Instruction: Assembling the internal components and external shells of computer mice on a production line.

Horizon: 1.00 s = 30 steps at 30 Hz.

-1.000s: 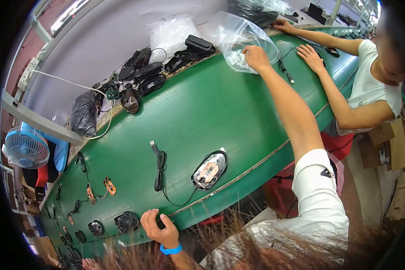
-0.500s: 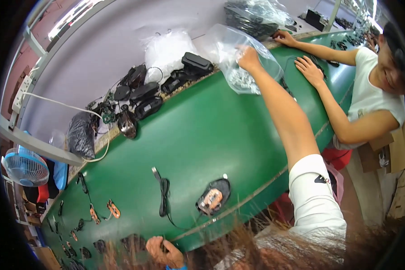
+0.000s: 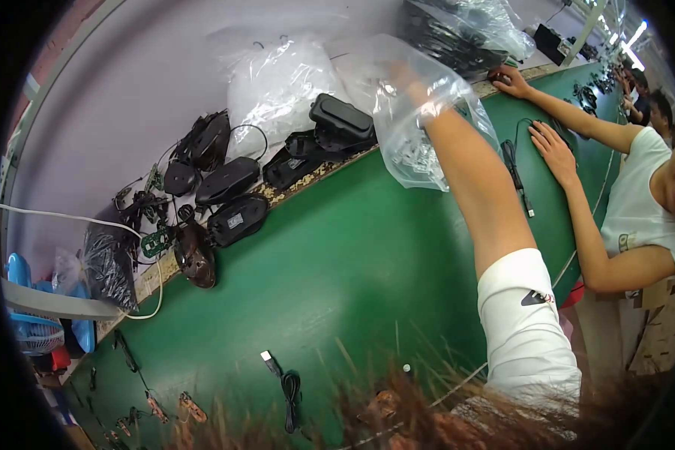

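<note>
found orange-brown boards (image 3: 193, 406) lying uncovered toward the left end of the green table (image 3: 300, 292). could not see the left hand or tell its fingers. found a coiled cable (image 3: 290, 401), then another board (image 3: 382, 402) near the front edge, too hidden by hair (image 3: 442, 420) to judge how finished. saw the right hand (image 3: 414, 90) near the back edge, inside a clear bag (image 3: 386, 124) with white parts (image 3: 420, 159) left in; could not tell finger grip.

Blue fan (image 3: 36, 334) — and white cord (image 3: 69, 214)
</note>
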### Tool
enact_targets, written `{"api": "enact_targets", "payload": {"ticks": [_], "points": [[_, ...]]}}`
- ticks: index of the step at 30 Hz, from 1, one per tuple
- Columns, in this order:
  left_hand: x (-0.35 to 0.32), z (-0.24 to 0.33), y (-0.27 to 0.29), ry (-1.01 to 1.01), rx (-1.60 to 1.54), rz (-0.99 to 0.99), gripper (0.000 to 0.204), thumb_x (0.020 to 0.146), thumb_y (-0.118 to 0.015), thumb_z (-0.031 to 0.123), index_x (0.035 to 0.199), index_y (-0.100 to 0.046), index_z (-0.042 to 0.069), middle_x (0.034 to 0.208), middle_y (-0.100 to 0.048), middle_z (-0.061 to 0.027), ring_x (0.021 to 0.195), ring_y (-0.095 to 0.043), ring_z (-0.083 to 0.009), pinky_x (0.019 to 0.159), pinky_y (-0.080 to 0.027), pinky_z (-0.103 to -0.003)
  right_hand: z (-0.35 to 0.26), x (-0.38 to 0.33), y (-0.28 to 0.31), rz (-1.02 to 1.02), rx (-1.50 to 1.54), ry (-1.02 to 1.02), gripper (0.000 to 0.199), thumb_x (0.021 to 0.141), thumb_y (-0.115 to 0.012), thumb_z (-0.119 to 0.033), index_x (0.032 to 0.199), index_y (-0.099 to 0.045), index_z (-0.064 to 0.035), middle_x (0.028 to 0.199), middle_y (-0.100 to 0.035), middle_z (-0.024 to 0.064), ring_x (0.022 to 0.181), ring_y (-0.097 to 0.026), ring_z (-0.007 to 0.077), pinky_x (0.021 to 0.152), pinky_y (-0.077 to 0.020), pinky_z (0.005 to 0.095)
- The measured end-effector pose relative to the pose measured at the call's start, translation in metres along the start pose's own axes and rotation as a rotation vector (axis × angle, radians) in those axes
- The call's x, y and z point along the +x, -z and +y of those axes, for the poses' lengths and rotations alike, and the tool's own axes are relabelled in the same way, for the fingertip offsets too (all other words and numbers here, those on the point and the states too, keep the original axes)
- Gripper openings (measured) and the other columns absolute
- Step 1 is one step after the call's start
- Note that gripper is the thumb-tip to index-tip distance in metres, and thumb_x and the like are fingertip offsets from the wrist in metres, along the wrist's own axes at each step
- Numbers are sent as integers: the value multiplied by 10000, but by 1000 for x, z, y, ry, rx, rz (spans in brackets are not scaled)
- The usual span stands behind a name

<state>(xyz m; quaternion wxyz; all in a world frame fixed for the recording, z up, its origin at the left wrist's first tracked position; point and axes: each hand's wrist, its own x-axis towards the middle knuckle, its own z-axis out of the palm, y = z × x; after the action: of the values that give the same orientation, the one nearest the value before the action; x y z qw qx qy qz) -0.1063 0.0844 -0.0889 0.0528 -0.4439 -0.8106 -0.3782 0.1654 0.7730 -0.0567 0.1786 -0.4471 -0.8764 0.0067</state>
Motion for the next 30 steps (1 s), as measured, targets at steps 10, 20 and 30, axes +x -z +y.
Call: {"api": "enact_targets", "payload": {"ticks": [10,20,30], "points": [[-14,-15,-9,29,39,-46,166,770,-605,-13,931,-645,-22,991,-632,-170,985,-587,-384,872,-482,-504,44,62,-83,-36,584,-58,588,1001,-553,-378,1483,-469,-52,1377,-637,68,1237,-610,224,1031,-489,382],[-32,-23,-5,17,-19,-56,161,769,-606,-11,925,-645,-22,989,-633,-168,985,-586,-384,871,-483,-504,144,102,-16,-865,1156,-393,569,997,-559,-405,1405,-547,-9,1276,-688,143,1117,-677,263,975,-524,365],[-36,-16,-14,-19,-65,-42,157,768,-608,-9,920,-645,-21,988,-633,-166,984,-586,-384,870,-483,-504,61,22,-36,403,898,-54,435,962,-619,-318,1206,-658,39,1140,-698,229,1051,-686,331,919,-540,394]]}}
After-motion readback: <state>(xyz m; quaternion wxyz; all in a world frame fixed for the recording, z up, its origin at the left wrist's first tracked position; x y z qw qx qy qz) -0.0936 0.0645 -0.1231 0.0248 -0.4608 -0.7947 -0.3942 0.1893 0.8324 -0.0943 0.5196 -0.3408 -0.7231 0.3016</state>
